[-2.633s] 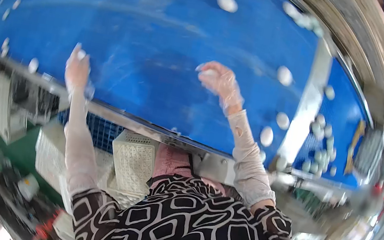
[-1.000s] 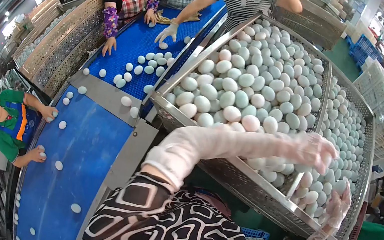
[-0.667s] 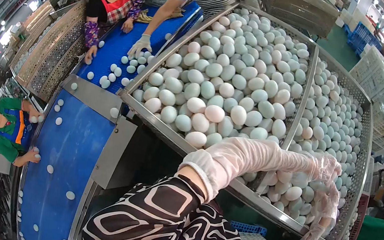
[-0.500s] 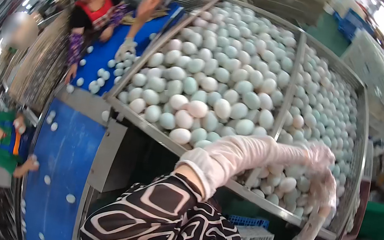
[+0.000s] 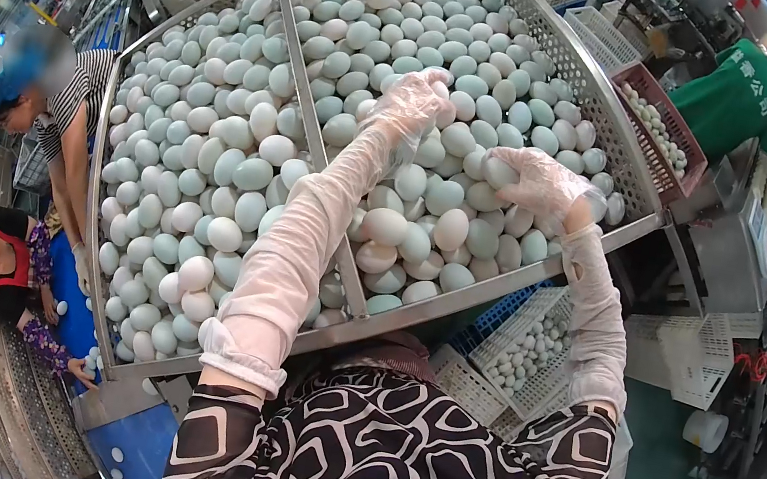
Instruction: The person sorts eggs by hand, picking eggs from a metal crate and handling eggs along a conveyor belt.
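Observation:
Both hands wear thin clear gloves over whitish sleeves, above a metal tray heaped with pale green and white eggs. My left hand is over the right-hand section, just past the divider, with its fingers curled down among the eggs; what they hold is hidden. To its right, nearer the tray's front edge, my right hand has its fingers bent round a pale egg. A gap separates the two hands.
Two co-workers lean over a blue conveyor at left. A person in green stands at upper right beside a reddish crate of eggs. White crates stand below the tray's front edge.
The view has swung right, bringing the tray to the middle. My hands, close together before, are now apart over the right-hand section, and the right one has an egg in its fingers.

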Available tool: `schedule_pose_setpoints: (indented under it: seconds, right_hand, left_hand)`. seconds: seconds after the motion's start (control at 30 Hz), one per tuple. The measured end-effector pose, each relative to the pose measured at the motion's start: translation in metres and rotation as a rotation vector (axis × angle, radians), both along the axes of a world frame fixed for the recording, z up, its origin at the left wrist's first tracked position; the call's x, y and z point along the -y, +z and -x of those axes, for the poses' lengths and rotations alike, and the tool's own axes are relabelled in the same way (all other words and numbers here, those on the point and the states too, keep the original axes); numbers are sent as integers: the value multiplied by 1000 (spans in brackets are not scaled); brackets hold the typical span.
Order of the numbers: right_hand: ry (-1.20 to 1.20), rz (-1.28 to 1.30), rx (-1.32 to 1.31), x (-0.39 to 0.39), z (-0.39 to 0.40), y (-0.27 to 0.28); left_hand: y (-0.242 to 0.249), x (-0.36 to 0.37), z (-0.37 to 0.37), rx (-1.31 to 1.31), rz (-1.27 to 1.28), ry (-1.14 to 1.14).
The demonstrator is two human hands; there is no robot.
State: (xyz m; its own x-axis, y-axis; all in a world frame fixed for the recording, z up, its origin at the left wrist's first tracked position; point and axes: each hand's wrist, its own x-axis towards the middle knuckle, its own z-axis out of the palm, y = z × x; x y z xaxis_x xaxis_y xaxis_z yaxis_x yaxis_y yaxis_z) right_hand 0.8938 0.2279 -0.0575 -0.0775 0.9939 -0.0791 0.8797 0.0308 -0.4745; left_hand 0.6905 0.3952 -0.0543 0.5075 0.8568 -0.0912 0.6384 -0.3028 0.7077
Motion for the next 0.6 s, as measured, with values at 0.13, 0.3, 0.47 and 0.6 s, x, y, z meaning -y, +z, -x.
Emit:
schedule_pose_setpoints:
  seconds: [0.13,0.3,0.47,0.6]
  right_hand:
    - [-35,45,36,10,12,15]
    - [59,38,11,19,17,23]
    - [153,124,92,33,17,9]
    - [54,110,28,46,23,9]
  left_hand:
    - [-24,-12,-17,-67,-208,-102]
    - [-28,-12,-51,-100,-480,-303]
    - [-47,-36,-81,-211,-452,-404]
    - [-61,-39,-94,-215,-486,-391]
